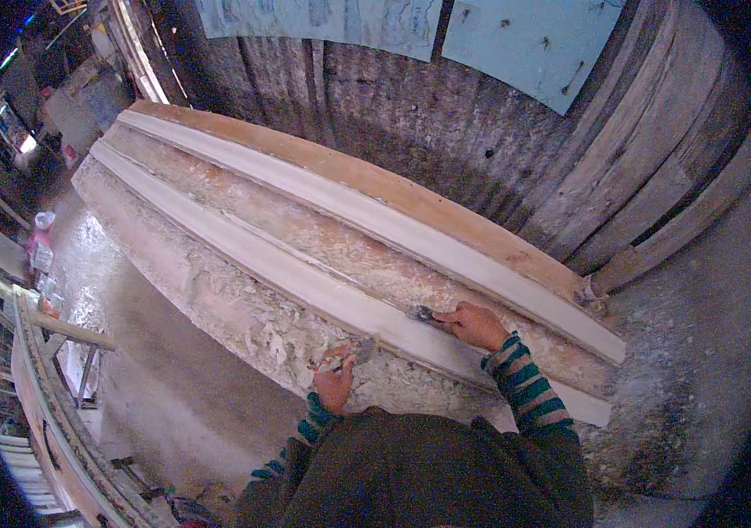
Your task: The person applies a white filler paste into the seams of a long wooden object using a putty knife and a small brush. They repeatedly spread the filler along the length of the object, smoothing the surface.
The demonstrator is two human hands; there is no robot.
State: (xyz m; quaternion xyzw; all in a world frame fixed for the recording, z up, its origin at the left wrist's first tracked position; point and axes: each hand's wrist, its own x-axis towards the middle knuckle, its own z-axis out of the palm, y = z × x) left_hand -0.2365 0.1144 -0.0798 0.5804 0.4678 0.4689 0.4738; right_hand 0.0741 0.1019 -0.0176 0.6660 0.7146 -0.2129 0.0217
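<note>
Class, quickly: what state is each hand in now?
Left hand: closed, holding a scraper.
Right hand: closed, holding a small tool.

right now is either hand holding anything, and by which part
Left hand holds a scraper, apparently by its handle. Right hand grips the near end of a small tool, its dark head showing.

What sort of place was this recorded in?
Probably a plaster or moulding workshop: long pale strips run along a large work surface, lumpy whitish material is spread beside them, and a rough, stained wall stands behind.
</note>
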